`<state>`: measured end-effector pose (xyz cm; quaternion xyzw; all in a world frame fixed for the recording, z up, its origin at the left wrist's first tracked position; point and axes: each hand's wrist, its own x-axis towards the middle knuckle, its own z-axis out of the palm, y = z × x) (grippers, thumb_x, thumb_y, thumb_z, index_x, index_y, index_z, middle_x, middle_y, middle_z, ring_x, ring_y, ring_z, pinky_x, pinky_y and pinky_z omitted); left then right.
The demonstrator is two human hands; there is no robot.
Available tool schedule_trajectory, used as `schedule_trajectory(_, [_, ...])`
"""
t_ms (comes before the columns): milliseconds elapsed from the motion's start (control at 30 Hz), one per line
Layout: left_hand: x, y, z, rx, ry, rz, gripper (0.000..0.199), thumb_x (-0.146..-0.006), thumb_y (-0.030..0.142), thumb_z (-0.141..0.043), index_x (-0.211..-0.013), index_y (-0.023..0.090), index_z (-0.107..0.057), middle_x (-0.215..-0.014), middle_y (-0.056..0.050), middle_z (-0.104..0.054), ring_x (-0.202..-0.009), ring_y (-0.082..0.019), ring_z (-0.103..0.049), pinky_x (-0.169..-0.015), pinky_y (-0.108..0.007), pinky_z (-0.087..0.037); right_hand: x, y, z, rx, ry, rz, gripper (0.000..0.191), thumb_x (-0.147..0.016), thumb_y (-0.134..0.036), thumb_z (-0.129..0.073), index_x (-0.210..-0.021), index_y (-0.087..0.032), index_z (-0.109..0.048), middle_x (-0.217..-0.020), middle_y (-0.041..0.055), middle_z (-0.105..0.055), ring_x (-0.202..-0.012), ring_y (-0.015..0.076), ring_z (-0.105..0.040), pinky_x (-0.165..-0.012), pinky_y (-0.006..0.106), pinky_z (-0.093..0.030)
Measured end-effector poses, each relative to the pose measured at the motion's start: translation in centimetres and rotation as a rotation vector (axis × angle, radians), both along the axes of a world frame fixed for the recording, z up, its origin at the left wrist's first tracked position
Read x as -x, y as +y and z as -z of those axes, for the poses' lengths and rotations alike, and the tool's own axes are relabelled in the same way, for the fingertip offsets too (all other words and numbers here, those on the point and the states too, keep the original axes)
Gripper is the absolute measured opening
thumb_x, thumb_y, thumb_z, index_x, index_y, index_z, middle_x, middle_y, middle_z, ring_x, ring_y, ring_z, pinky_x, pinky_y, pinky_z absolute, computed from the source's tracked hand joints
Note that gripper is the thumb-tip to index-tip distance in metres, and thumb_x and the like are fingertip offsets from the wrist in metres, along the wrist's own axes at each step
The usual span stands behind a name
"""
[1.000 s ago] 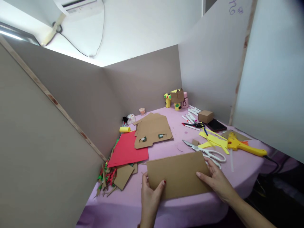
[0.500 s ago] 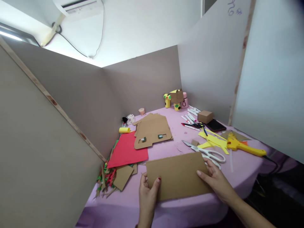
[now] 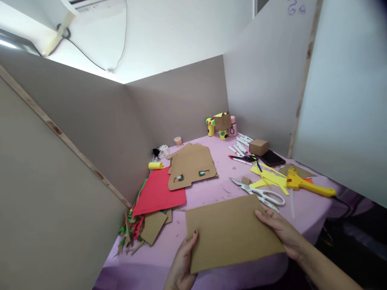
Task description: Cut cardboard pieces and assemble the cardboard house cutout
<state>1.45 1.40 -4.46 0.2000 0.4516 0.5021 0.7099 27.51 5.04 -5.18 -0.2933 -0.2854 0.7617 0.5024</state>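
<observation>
Both hands hold one rectangular cardboard sheet (image 3: 232, 233), which is in front of the person, above the near edge of the table with its lilac cloth (image 3: 160, 253). The left hand (image 3: 182, 262) grips the left edge: the thumb lies along this edge, and the other fingers are mostly hidden behind, so I cannot tell exactly how they are bent. The right hand (image 3: 281, 229) pinches the right edge, with the thumb on the upper face and the other fingers underneath, nearly closed around the thin board.

Just beyond the right part of the sheet lie the white-handled scissors (image 3: 267, 195), open a little at the blades. To the right of them are yellow paper strips (image 3: 269, 177) and a yellow hot glue gun (image 3: 308, 184). On the left side, a red sheet (image 3: 157, 195) lies partly under a larger cut cardboard piece (image 3: 193, 161), near a heap of cardboard scraps (image 3: 153, 227).
</observation>
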Motion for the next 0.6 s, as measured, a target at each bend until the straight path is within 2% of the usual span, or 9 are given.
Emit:
schedule_trajectory(133, [-0.3,0.2,0.3,-0.005,0.005,-0.002,0.033,-0.067,0.04,-0.072,-0.09,0.017,-0.068,-0.088,-0.011,-0.071,-0.09,-0.03,-0.066,-0.075,-0.041,-0.055,0.0,0.1,0.2,0.009,0.013,-0.003,0.034,-0.077,-0.03,-0.067,-0.11,-0.022,-0.061,-0.102,0.0076,-0.073,-0.091,0.0256,-0.069,-0.077,0.037,-0.055])
schedule_trajectory(267, [-0.2,0.1,-0.6,-0.091,0.081,0.02,0.043,-0.058,0.033,-0.08,-0.096,0.018,-0.068,-0.096,-0.011,-0.07,-0.093,-0.03,-0.064,-0.085,-0.042,-0.051,-0.4,0.1,0.2,-0.034,-0.037,0.031,0.036,-0.072,-0.031,-0.072,-0.107,-0.024,-0.064,-0.101,0.0064,-0.073,-0.092,0.0263,-0.068,-0.083,0.042,-0.052])
schedule_trajectory(333, [0.4,0.3,-1.5,-0.238,0.274,0.042,0.04,-0.056,0.031,-0.081,-0.093,0.02,-0.07,-0.094,-0.009,-0.071,-0.094,-0.03,-0.064,-0.087,-0.044,-0.049,-1.0,0.3,0.0,-0.162,-0.144,0.082,0.031,-0.067,-0.031,-0.076,-0.097,-0.026,-0.068,-0.096,0.0051,-0.074,-0.093,0.0272,-0.067,-0.088,0.045,-0.048])
schedule_trajectory(400, [1.3,0.9,-2.0,-0.497,0.576,0.065,0.022,-0.06,0.033,-0.079,-0.078,0.022,-0.073,-0.09,-0.01,-0.072,-0.1,-0.032,-0.061,-0.091,-0.047,-0.045,-1.6,0.7,-0.2,-0.378,-0.3,0.155,0.017,-0.064,-0.034,-0.078,-0.079,-0.026,-0.073,-0.094,0.0051,-0.074,-0.102,0.0294,-0.062,-0.095,0.048,-0.042])
schedule_trajectory(433, [1.8,1.3,-2.0,-0.671,0.723,0.077,0.013,-0.062,0.033,-0.077,-0.068,0.023,-0.073,-0.092,-0.011,-0.071,-0.108,-0.033,-0.057,-0.096,-0.049,-0.04,-1.9,0.9,-0.2,-0.498,-0.393,0.193,0.012,-0.064,-0.037,-0.078,-0.07,-0.027,-0.073,-0.095,0.0055,-0.074,-0.108,0.0305,-0.058,-0.098,0.049,-0.039])
schedule_trajectory(500, [2.8,2.1,-1.3,-0.943,0.984,-0.006,0.006,-0.063,0.032,-0.076,-0.06,0.028,-0.073,-0.098,-0.011,-0.07,-0.116,-0.033,-0.051,-0.104,-0.053,-0.028,-2.4,1.2,0.1,-0.706,-0.568,0.244,0.011,-0.068,-0.039,-0.074,-0.064,-0.029,-0.073,-0.101,0.0064,-0.073,-0.117,0.0319,-0.051,-0.1,0.05,-0.036])
schedule_trajectory(533, [3.3,2.4,-0.7,-0.984,1.066,-0.039,0.005,-0.067,0.031,-0.073,-0.062,0.029,-0.073,-0.103,-0.01,-0.068,-0.118,-0.032,-0.049,-0.106,-0.055,-0.025,-2.5,1.3,0.5,-0.776,-0.64,0.254,0.01,-0.07,-0.038,-0.072,-0.064,-0.03,-0.074,-0.103,0.0067,-0.072,-0.118,0.0322,-0.05,-0.099,0.051,-0.037])
schedule_trajectory(600, [4.0,2.8,0.9,-0.941,1.154,-0.026,0.007,-0.07,0.033,-0.068,-0.066,0.032,-0.074,-0.107,-0.01,-0.066,-0.121,-0.034,-0.047,-0.103,-0.058,-0.027,-2.6,1.2,1.5,-0.844,-0.753,0.254,0.009,-0.074,-0.03,-0.067,-0.07,-0.031,-0.075,-0.104,0.0063,-0.072,-0.114,0.0321,-0.053,-0.096,0.054,-0.039])
